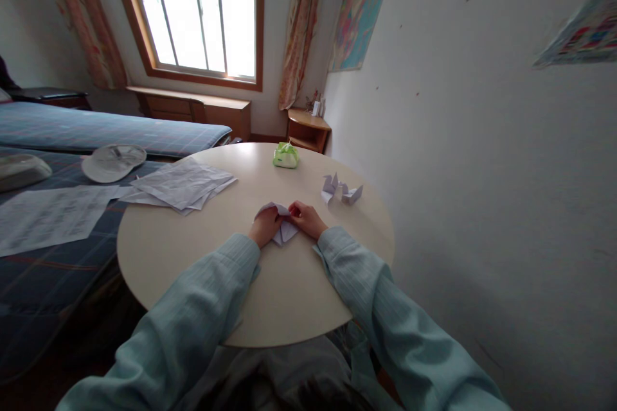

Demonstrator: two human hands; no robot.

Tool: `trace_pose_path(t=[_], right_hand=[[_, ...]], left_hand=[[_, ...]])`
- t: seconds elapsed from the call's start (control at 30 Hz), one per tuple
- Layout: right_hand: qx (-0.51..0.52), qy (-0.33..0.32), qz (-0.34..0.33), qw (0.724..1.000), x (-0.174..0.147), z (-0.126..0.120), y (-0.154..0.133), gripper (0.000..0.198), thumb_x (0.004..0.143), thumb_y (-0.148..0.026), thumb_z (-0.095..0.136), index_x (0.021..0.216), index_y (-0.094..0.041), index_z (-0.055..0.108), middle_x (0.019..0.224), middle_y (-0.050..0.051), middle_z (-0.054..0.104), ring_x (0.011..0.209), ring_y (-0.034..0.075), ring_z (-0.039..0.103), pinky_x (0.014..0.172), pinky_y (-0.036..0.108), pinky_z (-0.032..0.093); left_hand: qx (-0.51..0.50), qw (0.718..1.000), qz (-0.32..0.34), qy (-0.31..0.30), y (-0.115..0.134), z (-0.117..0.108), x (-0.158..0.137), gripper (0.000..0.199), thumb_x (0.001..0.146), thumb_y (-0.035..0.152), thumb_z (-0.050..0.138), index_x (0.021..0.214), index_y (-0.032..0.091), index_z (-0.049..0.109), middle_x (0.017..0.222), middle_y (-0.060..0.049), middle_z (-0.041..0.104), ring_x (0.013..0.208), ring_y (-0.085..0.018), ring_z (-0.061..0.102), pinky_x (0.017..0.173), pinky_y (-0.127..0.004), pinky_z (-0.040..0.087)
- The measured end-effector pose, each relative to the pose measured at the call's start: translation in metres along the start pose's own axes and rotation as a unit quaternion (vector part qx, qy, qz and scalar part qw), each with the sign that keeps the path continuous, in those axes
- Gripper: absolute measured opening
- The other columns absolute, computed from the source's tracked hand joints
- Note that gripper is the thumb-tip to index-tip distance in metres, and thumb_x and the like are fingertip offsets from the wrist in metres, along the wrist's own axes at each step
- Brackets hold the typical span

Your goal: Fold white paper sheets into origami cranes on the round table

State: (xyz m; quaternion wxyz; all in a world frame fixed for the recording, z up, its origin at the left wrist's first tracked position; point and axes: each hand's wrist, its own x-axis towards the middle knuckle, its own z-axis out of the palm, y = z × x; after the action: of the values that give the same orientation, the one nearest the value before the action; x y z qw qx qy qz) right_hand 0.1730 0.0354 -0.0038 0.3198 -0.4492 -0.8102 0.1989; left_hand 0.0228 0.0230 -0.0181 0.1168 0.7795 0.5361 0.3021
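A bare pale wall (482, 160) closes off the right side, running close beside the round table (193, 270), whose smooth cream top curves away to a far rim and a near rim that ends just before the person's lap. Left of the table a bed (110, 128) with a blue checked cover lies close by, its edge meeting the table's left rim, with printed sheets (48, 215) spread flat on it. The widest open stretch of tabletop is near and left of the arms.

A loose stack of creased white papers (180, 185) overhangs the far-left rim. At the far edge sits a small green packet (286, 155), soft and crinkled. Far right, two small folded paper figures (341, 190) stand near each other.

At the middle, the left hand (264, 227) and right hand (306, 218) both press and pinch a folded white paper (282, 228), angular and flat on the table between them, fingers curled onto its creases.
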Motion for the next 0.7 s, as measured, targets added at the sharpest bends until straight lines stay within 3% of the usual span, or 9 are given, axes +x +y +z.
trace_pose_path(t=[0.4, 0.7], right_hand=[[-0.004, 0.008, 0.006, 1.000, 0.000, 0.000, 0.000, 0.023, 0.070, -0.038, 0.057, 0.073, -0.015, 0.053, 0.060, -0.002, 0.052, 0.055, 0.008, 0.046, 0.052, 0.020, 0.033], [-0.008, -0.004, 0.009, 1.000, -0.001, -0.002, -0.005, 0.012, 0.067, -0.025, 0.060, 0.071, -0.015, 0.054, 0.057, -0.004, 0.051, 0.054, 0.007, 0.044, 0.053, 0.019, 0.032]], left_hand=[[0.018, 1.000, -0.011, 0.022, 0.015, -0.010, -0.006, 0.030, 0.081, 0.037, 0.039, 0.082, 0.013, 0.057, 0.078, -0.009, 0.062, 0.074, -0.019, 0.056, 0.068, -0.029, 0.041], [0.049, 0.998, -0.026, 0.021, 0.014, -0.010, -0.004, 0.029, 0.083, 0.031, 0.037, 0.078, 0.013, 0.059, 0.079, -0.010, 0.063, 0.077, -0.020, 0.057, 0.071, -0.031, 0.041]])
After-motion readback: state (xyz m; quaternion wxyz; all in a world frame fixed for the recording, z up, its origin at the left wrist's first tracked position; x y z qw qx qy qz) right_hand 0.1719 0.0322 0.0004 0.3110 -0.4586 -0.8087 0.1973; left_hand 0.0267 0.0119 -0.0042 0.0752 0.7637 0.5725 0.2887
